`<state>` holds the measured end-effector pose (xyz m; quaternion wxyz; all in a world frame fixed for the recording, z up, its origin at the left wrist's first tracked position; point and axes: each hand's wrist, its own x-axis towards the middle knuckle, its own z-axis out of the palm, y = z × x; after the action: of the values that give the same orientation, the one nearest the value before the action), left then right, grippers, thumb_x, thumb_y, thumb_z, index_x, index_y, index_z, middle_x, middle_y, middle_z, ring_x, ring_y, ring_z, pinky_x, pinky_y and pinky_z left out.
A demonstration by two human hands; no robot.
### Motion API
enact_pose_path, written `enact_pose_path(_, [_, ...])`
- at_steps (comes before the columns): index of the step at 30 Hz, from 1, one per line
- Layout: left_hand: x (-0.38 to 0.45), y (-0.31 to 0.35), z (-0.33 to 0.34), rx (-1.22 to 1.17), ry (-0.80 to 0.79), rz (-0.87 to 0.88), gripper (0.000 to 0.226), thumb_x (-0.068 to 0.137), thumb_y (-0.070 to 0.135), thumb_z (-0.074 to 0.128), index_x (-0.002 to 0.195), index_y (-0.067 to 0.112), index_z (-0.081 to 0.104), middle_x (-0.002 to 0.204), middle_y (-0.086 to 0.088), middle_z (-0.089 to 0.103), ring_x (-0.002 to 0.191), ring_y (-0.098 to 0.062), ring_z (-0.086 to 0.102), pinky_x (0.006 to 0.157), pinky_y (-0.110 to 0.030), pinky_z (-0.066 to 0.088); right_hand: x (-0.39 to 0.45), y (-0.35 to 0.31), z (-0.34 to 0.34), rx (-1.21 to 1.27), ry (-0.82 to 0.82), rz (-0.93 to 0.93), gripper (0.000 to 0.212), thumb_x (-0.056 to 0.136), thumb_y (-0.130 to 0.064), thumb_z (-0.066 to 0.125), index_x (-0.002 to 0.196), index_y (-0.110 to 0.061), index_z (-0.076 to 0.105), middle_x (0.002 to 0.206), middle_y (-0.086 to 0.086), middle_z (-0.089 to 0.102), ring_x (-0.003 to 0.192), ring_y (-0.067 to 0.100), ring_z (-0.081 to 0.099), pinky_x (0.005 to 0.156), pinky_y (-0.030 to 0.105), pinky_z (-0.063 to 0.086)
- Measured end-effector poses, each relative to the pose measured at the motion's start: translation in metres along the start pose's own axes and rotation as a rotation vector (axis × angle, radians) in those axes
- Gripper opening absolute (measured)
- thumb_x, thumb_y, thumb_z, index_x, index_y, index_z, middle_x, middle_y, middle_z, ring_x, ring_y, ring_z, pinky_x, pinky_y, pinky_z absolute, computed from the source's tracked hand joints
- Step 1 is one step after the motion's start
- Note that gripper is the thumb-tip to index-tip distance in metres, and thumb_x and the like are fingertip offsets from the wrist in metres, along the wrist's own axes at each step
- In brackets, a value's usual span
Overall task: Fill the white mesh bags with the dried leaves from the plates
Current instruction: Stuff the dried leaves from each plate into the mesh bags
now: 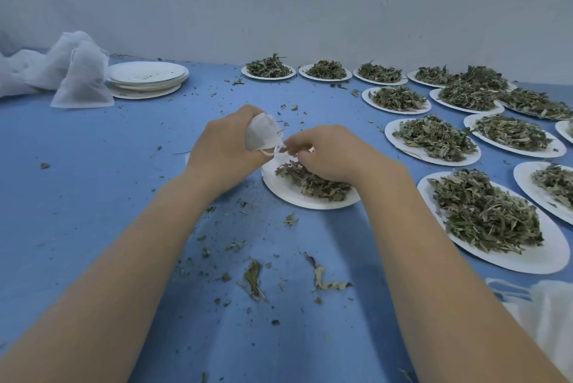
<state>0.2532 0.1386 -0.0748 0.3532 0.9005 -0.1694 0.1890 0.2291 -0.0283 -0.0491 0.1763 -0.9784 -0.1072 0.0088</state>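
My left hand [221,147] grips a small white mesh bag [262,132] just above the left rim of a white plate [280,189]. That plate carries a low heap of dried leaves [313,182]. My right hand [328,153] hovers over the heap with fingers curled, pinching at the bag's mouth and drawstring; what lies under its fingers is hidden. Several more plates heaped with dried leaves [483,215] spread across the right side of the blue table [93,181].
A stack of bare white plates [147,75] stands at the back left beside a pile of white mesh bags [82,72]. More white bags [548,314] lie at the front right edge. Loose leaf scraps [254,278] litter the table. A pale wall runs behind.
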Motion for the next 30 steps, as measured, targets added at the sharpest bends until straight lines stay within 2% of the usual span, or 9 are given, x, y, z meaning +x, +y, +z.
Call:
enact_pose_path(3, [-0.001, 0.0, 0.001, -0.001, -0.016, -0.001, 0.043, 0.073, 0.033, 0.072, 0.112, 0.025, 0.055, 0.093, 0.009, 0.053, 0.086, -0.015, 0.047, 0.071, -0.027, 0.038, -0.002, -0.002, -0.001, 0.006, -0.087, 0.0, 0.041, 0.093, -0.011, 0.041, 0.111, -0.036, 0.067, 0.098, -0.014, 0.06, 0.088, 0.005, 0.049, 0.068, 0.015, 0.038])
enact_pose_path(5, [-0.001, -0.001, 0.002, 0.025, -0.044, 0.01, 0.045, 0.073, 0.034, 0.072, 0.113, 0.024, 0.054, 0.095, 0.009, 0.054, 0.089, -0.015, 0.048, 0.073, -0.029, 0.039, -0.004, 0.001, -0.007, 0.008, -0.056, -0.001, 0.036, 0.09, -0.014, 0.047, 0.102, -0.038, 0.07, 0.093, -0.013, 0.06, 0.087, 0.006, 0.05, 0.06, 0.01, 0.037])
enact_pose_path(8, [-0.001, -0.003, 0.003, 0.049, -0.073, 0.012, 0.047, 0.073, 0.036, 0.072, 0.115, 0.025, 0.052, 0.098, 0.009, 0.054, 0.09, -0.016, 0.048, 0.075, -0.031, 0.041, -0.008, 0.007, -0.018, 0.072, 0.038, 0.025, 0.025, 0.088, -0.022, 0.055, 0.102, -0.037, 0.07, 0.095, -0.013, 0.064, 0.089, 0.005, 0.054, 0.061, 0.007, 0.037])
enact_pose_path(10, [-0.001, -0.004, 0.003, 0.053, -0.082, 0.003, 0.047, 0.074, 0.037, 0.071, 0.115, 0.025, 0.051, 0.099, 0.008, 0.054, 0.091, -0.016, 0.048, 0.074, -0.031, 0.041, -0.007, 0.008, -0.02, 0.005, 0.106, 0.068, 0.027, 0.086, -0.032, 0.059, 0.107, -0.02, 0.071, 0.105, 0.001, 0.069, 0.096, 0.018, 0.06, 0.069, 0.026, 0.05])
enact_pose_path(12, [-0.001, -0.004, 0.003, 0.051, -0.083, -0.009, 0.048, 0.074, 0.037, 0.071, 0.115, 0.026, 0.05, 0.098, 0.008, 0.053, 0.089, -0.016, 0.047, 0.073, -0.031, 0.04, -0.004, 0.007, -0.016, -0.062, 0.086, 0.145, 0.051, 0.081, -0.045, 0.064, 0.114, -0.007, 0.066, 0.115, 0.013, 0.065, 0.105, 0.028, 0.059, 0.085, 0.041, 0.052])
enact_pose_path(16, [-0.002, -0.004, 0.003, 0.05, -0.087, -0.028, 0.049, 0.073, 0.038, 0.071, 0.115, 0.026, 0.049, 0.101, 0.005, 0.056, 0.091, -0.017, 0.049, 0.073, -0.032, 0.041, 0.0, -0.002, -0.001, -0.067, -0.003, 0.177, 0.061, 0.072, -0.059, 0.069, 0.109, -0.01, 0.065, 0.109, 0.004, 0.064, 0.098, 0.02, 0.059, 0.074, 0.032, 0.048])
enact_pose_path(23, [-0.002, -0.003, 0.002, 0.05, -0.081, -0.034, 0.049, 0.074, 0.038, 0.07, 0.116, 0.025, 0.049, 0.101, 0.004, 0.056, 0.093, -0.019, 0.051, 0.078, -0.037, 0.045, 0.004, -0.008, 0.003, -0.097, 0.028, 0.086, 0.034, 0.078, -0.034, 0.073, 0.108, -0.021, 0.069, 0.103, 0.0, 0.068, 0.095, 0.016, 0.059, 0.073, 0.025, 0.047])
enact_pose_path(26, [-0.002, -0.003, 0.001, 0.055, -0.08, -0.032, 0.05, 0.074, 0.04, 0.07, 0.117, 0.025, 0.049, 0.098, 0.007, 0.053, 0.09, -0.017, 0.048, 0.075, -0.034, 0.043, 0.001, -0.003, -0.008, -0.078, 0.095, 0.135, 0.042, 0.074, -0.047, 0.071, 0.112, -0.029, 0.066, 0.108, -0.004, 0.061, 0.097, 0.016, 0.056, 0.072, 0.028, 0.045])
enact_pose_path(30, [-0.002, -0.003, 0.002, 0.053, -0.091, -0.036, 0.049, 0.073, 0.037, 0.071, 0.116, 0.025, 0.049, 0.099, 0.006, 0.054, 0.091, -0.017, 0.048, 0.077, -0.035, 0.045, 0.002, -0.006, 0.0, -0.136, 0.008, 0.188, 0.064, 0.071, -0.066, 0.063, 0.11, -0.016, 0.066, 0.108, 0.002, 0.065, 0.096, 0.019, 0.059, 0.069, 0.029, 0.046])
